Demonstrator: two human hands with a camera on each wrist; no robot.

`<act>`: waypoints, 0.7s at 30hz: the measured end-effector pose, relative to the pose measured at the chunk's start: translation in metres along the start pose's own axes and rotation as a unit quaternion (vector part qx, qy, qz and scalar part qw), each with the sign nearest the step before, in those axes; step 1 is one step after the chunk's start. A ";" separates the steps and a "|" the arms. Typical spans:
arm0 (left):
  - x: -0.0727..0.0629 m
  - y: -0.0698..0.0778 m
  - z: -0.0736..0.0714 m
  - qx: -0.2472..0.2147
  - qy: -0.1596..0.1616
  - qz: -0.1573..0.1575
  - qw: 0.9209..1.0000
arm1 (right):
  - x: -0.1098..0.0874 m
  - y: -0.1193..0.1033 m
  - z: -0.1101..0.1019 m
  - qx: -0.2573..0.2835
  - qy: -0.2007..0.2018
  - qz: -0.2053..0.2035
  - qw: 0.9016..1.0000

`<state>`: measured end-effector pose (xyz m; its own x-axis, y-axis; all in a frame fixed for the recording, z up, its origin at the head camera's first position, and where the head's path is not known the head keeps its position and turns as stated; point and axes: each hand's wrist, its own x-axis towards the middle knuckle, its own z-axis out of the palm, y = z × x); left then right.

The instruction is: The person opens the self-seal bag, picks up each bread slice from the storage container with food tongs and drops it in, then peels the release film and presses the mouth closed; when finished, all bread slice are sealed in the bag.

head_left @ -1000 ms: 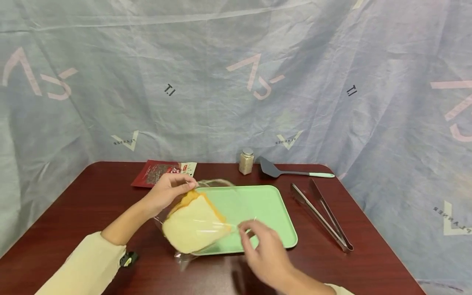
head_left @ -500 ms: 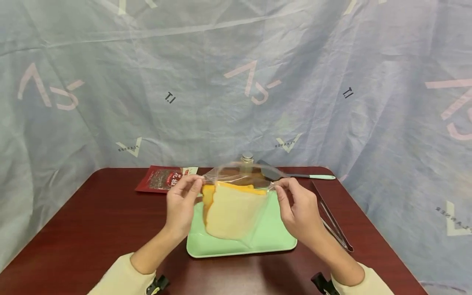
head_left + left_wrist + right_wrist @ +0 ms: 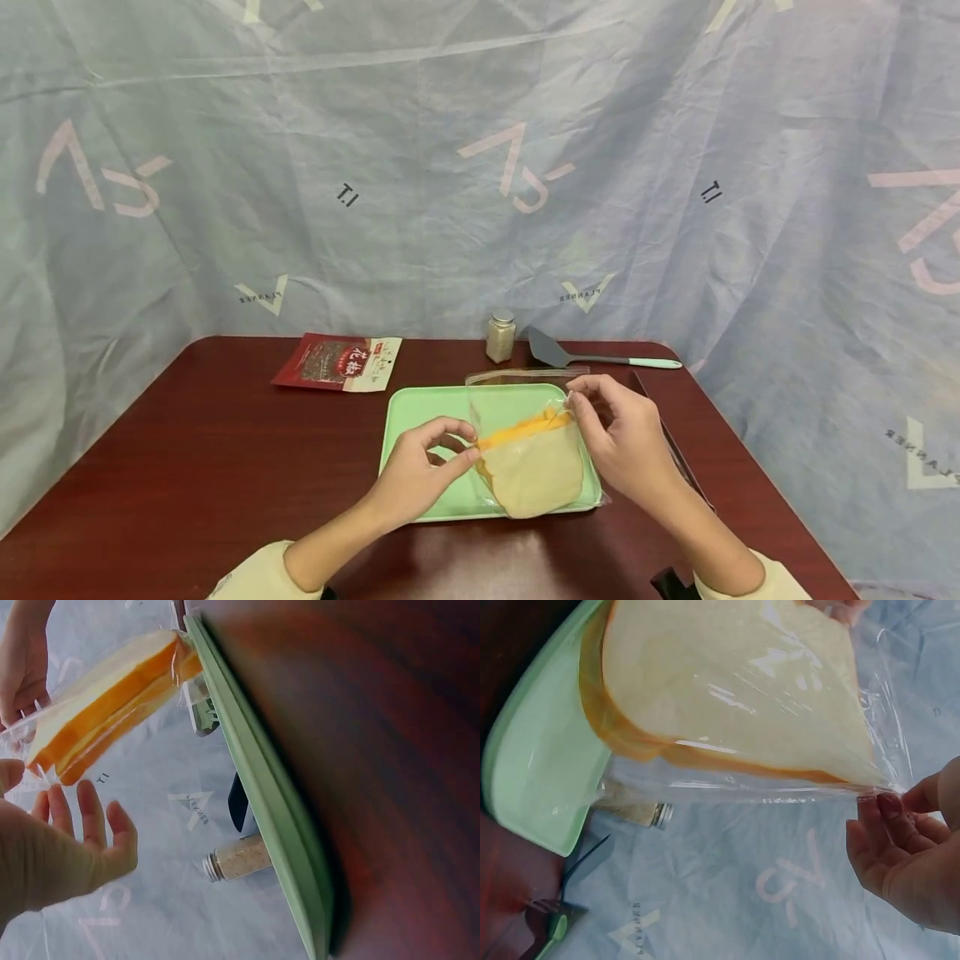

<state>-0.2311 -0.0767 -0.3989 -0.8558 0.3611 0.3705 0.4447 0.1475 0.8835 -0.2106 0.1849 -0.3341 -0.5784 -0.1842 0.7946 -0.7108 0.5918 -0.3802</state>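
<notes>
Two slices of bread (image 3: 534, 475) with orange crusts sit inside a clear plastic zip bag (image 3: 517, 392), tilted above the light green tray (image 3: 420, 408). At the bag's left edge, the thumb and fingertips of my left hand (image 3: 427, 462) pinch the plastic beside the crust; the other fingers are spread in the left wrist view. My right hand (image 3: 626, 433) pinches the bag's right side near its upper part. In the right wrist view the plastic (image 3: 885, 735) is gathered at those fingertips. The bag's top edge stands above the bread, beyond both hands.
A red packet (image 3: 337, 363) lies at the back left of the dark table (image 3: 225, 467). A glass spice jar (image 3: 501, 337) and a grey spatula (image 3: 551, 348) are behind the tray. Metal tongs (image 3: 678, 454), partly hidden by my right hand, lie to the right.
My right hand has taken hold of the bag's right side. The bag has turned and shifted rightward and lower over the tray. My left hand has moved down and right along its edge.
</notes>
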 end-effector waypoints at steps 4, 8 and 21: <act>0.001 -0.002 0.004 0.057 0.035 0.042 0.997 | -0.005 0.006 -0.001 -0.008 0.006 -0.011 1.000; 0.002 -0.004 0.004 0.078 0.059 0.096 0.991 | -0.008 0.012 -0.001 -0.026 0.021 -0.010 0.999; 0.007 -0.009 0.004 -0.067 0.099 0.051 0.992 | -0.017 0.020 -0.004 -0.026 0.064 0.021 0.997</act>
<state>-0.2403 -0.0723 -0.4056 -0.8497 0.1772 0.4966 0.5033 -0.0083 0.8641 -0.2138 0.2032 -0.3532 -0.5482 -0.0583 0.8343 -0.6641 0.6367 -0.3919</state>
